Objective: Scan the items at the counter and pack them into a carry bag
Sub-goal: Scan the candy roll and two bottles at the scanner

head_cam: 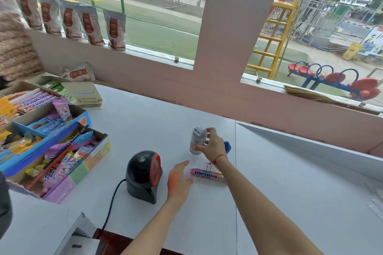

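My right hand (212, 146) grips a small grey-white container (196, 141) and holds it up just above the white counter (145, 114), to the right of the black barcode scanner (144, 174). A blue item (227, 147) peeks out behind that hand. A pink Mentos roll (207, 175) lies flat on the counter beneath my right wrist. My left hand (179, 181) hovers open between the scanner and the roll, fingers spread, lit red by the scanner's light. No carry bag shows clearly.
Open cardboard boxes of sweets (53, 145) crowd the counter's left side. The scanner's cable (112, 203) runs toward the near edge. Pouches (91, 25) hang along the window ledge. A raised white panel (310, 147) borders the right counter section.
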{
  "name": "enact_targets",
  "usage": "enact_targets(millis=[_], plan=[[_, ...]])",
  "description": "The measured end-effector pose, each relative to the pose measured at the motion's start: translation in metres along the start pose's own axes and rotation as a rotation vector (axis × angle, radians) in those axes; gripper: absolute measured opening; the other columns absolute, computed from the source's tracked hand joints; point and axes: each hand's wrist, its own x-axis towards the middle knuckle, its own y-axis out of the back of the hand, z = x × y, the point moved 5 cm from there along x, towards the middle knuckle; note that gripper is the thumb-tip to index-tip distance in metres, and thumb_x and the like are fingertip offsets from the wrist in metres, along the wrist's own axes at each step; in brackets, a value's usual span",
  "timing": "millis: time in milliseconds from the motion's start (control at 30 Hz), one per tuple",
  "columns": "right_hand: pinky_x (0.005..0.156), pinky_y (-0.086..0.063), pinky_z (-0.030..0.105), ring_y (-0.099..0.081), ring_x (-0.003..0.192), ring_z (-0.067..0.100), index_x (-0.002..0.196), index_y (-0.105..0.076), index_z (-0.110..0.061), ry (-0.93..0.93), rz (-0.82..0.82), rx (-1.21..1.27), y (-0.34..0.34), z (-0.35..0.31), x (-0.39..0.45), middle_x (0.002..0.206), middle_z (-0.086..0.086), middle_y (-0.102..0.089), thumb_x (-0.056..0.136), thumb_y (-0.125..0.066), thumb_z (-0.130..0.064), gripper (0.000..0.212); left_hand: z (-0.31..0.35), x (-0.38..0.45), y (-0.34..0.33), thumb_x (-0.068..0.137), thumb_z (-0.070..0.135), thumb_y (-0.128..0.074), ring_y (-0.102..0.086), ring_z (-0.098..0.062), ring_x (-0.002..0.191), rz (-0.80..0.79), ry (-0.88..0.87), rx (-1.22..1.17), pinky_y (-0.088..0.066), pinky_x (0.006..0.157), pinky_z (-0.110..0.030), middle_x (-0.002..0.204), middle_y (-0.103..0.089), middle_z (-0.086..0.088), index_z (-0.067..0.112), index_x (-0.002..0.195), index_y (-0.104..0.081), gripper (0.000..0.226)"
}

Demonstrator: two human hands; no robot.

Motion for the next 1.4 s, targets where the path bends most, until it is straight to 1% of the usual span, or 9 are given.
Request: enact_targets(millis=[267, 400, 500, 667, 800, 1000, 1133, 1267, 1400], plan=[[0.103, -0.048, 0.042, -0.054, 0.123, 0.031, 0.145, -0.029, -0.008, -0.026, -0.176, -0.024, -0.004, 0.016, -0.006, 0.137, 0.015, -0.054, 0.077, -0.075, -0.02, 0.083, 0.011, 0.012, -0.024, 0.086, 0.032, -0.06, -0.047, -0.017, 0.107, -0.071, -0.213, 0.542, -0.032, 0.084, -0.026, 0.113, -0.062, 0.005, 0.028, 0.114, -0.064, 0.028], [0.086, -0.053, 0.016, -0.067, 0.102, 0.017, 0.116, -0.064, -0.01, 0.038, 0.15, 0.14, 0.042, 0.025, -0.066, 0.112, 0.005, -0.07, 0.082, -0.069, -0.011, 0.035, 0.004, -0.01, -0.015, 0.081, 0.021, -0.067, -0.055, -0.015, 0.089, 0.014, -0.161, 0.255, -0.038, 0.075, -0.022, 0.095, -0.061, 0.005, 0.025, 0.098, -0.069, 0.018], [0.076, -0.053, 0.021, -0.068, 0.087, 0.018, 0.101, -0.068, -0.012, -0.157, 0.366, 0.164, 0.056, 0.068, -0.109, 0.101, 0.003, -0.072, 0.081, -0.069, -0.014, 0.02, -0.001, -0.031, -0.006, 0.077, 0.007, -0.071, -0.064, -0.015, 0.082, 0.083, -0.072, 0.003, -0.043, 0.07, -0.013, 0.089, -0.069, 0.003, 0.022, 0.093, -0.07, 0.022], [0.079, -0.057, 0.03, -0.066, 0.086, 0.022, 0.125, -0.051, -0.006, -0.524, 0.064, 0.792, 0.001, 0.109, -0.15, 0.114, 0.017, -0.065, 0.08, -0.073, -0.023, 0.053, -0.013, -0.075, -0.002, 0.071, -0.005, -0.074, -0.069, -0.004, 0.066, 0.127, 0.115, -0.457, -0.047, 0.06, -0.003, 0.08, -0.073, -0.003, 0.013, 0.086, -0.072, 0.023], [0.084, -0.059, 0.028, -0.069, 0.093, 0.023, 0.124, -0.056, -0.001, -0.399, -0.003, 1.19, -0.01, 0.088, -0.169, 0.111, 0.016, -0.067, 0.088, -0.063, -0.006, 0.037, -0.025, -0.095, -0.006, 0.077, 0.0, -0.072, -0.068, -0.012, 0.067, 0.069, 0.214, -0.673, -0.055, 0.061, -0.012, 0.079, -0.071, -0.008, 0.005, 0.093, -0.07, 0.018], [0.093, -0.054, 0.031, -0.067, 0.089, 0.017, 0.11, -0.065, -0.007, -0.282, -0.027, 1.014, -0.009, 0.053, -0.167, 0.098, 0.008, -0.07, 0.085, -0.066, -0.006, 0.025, -0.025, -0.104, -0.001, 0.081, 0.002, -0.067, -0.066, -0.025, 0.081, -0.063, 0.23, -0.803, -0.06, 0.071, -0.025, 0.087, -0.068, -0.015, 0.002, 0.1, -0.065, 0.019], [0.093, -0.055, 0.037, -0.066, 0.088, 0.021, 0.102, -0.069, -0.012, -0.17, -0.054, 0.857, -0.023, 0.016, -0.16, 0.092, 0.009, -0.068, 0.081, -0.071, -0.005, 0.023, -0.03, -0.113, 0.018, 0.075, -0.007, -0.07, -0.065, -0.022, 0.086, 0.166, 0.235, -0.871, -0.057, 0.079, -0.021, 0.089, -0.07, -0.011, 0.005, 0.095, -0.067, 0.023], [0.087, -0.058, 0.039, -0.071, 0.086, 0.022, 0.1, -0.071, -0.007, -0.097, -0.035, 0.669, -0.038, -0.009, -0.151, 0.093, 0.01, -0.073, 0.072, -0.08, -0.015, 0.03, -0.033, -0.118, 0.03, 0.078, -0.013, -0.061, -0.06, -0.039, 0.102, 0.289, 0.357, -1.097, -0.046, 0.1, -0.045, 0.094, -0.066, -0.02, 0.004, 0.083, -0.065, 0.019], [0.085, -0.059, 0.038, -0.073, 0.09, 0.027, 0.097, -0.072, -0.008, -0.11, -0.035, 0.632, -0.042, -0.013, -0.144, 0.09, 0.005, -0.074, 0.069, -0.083, -0.019, 0.033, -0.032, -0.115, 0.032, 0.076, -0.016, -0.061, -0.061, -0.04, 0.1, 0.326, 0.388, -1.102, -0.046, 0.101, -0.048, 0.099, -0.065, -0.022, 0.003, 0.084, -0.066, 0.021]])
